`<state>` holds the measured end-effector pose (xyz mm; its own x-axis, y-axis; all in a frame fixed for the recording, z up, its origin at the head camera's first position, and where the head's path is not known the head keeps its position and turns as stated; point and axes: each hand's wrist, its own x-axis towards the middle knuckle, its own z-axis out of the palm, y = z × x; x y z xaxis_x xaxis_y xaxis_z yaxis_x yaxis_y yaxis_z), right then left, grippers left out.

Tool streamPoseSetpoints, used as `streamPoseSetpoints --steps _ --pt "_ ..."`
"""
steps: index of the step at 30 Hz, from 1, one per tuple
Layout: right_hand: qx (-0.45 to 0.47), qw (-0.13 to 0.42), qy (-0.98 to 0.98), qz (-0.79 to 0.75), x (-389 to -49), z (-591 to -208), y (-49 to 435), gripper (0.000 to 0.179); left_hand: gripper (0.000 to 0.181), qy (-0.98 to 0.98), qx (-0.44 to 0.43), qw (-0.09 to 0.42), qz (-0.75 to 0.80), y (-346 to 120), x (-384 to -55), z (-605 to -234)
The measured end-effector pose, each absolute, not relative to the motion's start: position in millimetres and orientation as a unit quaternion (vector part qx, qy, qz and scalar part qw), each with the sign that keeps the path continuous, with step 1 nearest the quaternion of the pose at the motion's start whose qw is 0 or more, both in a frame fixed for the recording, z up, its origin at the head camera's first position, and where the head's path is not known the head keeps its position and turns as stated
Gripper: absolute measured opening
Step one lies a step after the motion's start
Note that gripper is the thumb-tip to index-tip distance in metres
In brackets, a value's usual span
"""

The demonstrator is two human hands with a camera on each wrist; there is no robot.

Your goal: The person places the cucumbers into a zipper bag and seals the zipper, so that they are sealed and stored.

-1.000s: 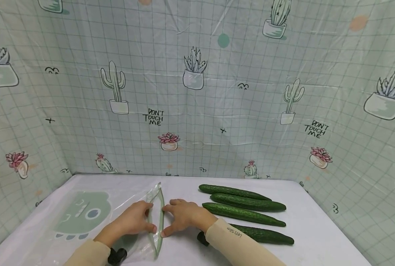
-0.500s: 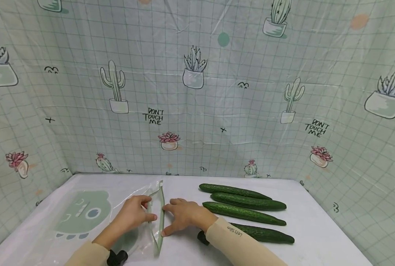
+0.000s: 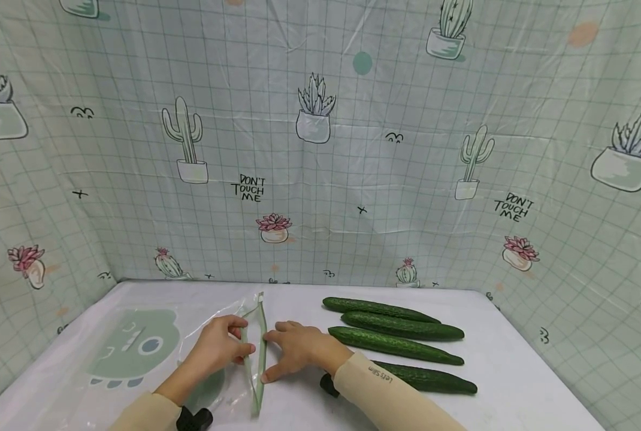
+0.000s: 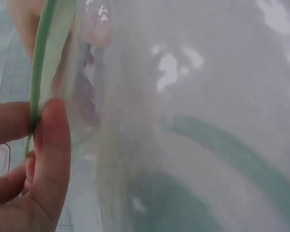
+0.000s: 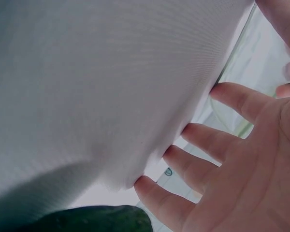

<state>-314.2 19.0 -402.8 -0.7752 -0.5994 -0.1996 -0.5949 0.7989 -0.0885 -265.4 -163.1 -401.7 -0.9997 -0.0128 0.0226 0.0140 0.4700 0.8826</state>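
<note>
A clear plastic zip bag (image 3: 137, 341) with a green cartoon print lies flat on the left, its green-edged mouth gaping toward the right. My left hand (image 3: 218, 344) pinches the mouth's left lip between thumb and fingers; the left wrist view shows the green strip (image 4: 41, 58) caught between thumb (image 4: 53, 140) and forefinger. Over the other lip, my right hand (image 3: 299, 350) is spread, thumb and forefinger touching that edge. In the right wrist view its straight fingers (image 5: 198, 140) press their tips on the white table. A cucumber (image 5: 96, 220) shows below them.
Several long green cucumbers (image 3: 396, 346) lie side by side on the white table (image 3: 514, 383), right of the bag. The right forearm (image 3: 385, 389) crosses over part of the nearest one. A cactus-printed curtain (image 3: 320, 179) stands behind the table and on both sides.
My left hand has shifted slightly away from me along the bag's left lip, thumb and fingers drawn nearer together. My right hand and the cucumbers have stayed in place.
</note>
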Motion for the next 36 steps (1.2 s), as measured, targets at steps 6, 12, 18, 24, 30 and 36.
streamPoseSetpoints --steps 6,12,18,24,30,36 --pt "-0.315 0.111 0.943 -0.011 -313.7 -402.1 18.9 0.081 0.051 -0.856 -0.051 -0.009 -0.514 -164.1 -263.2 -402.3" --pt "-0.316 0.106 0.943 -0.012 -313.9 -403.0 18.5 0.081 0.047 -0.858 -0.089 -0.071 -0.501 -174.7 -259.3 -400.7" --pt "-0.315 0.109 0.943 -0.007 -314.1 -402.6 18.3 0.080 0.052 -0.853 -0.083 -0.069 -0.510 -179.5 -257.8 -400.7" --pt "-0.311 0.123 0.942 0.009 -310.9 -402.9 14.9 0.082 0.064 -0.856 -0.093 -0.048 -0.507 -180.4 -257.2 -405.6" --pt "-0.302 0.126 0.945 0.025 -308.4 -400.3 9.7 0.089 0.073 -0.851 -0.085 -0.065 -0.514 -180.6 -257.0 -405.4" --pt "-0.290 0.142 0.946 0.021 -309.2 -399.1 10.0 0.091 0.070 -0.848 -0.099 -0.085 -0.513 -182.7 -253.5 -406.2"
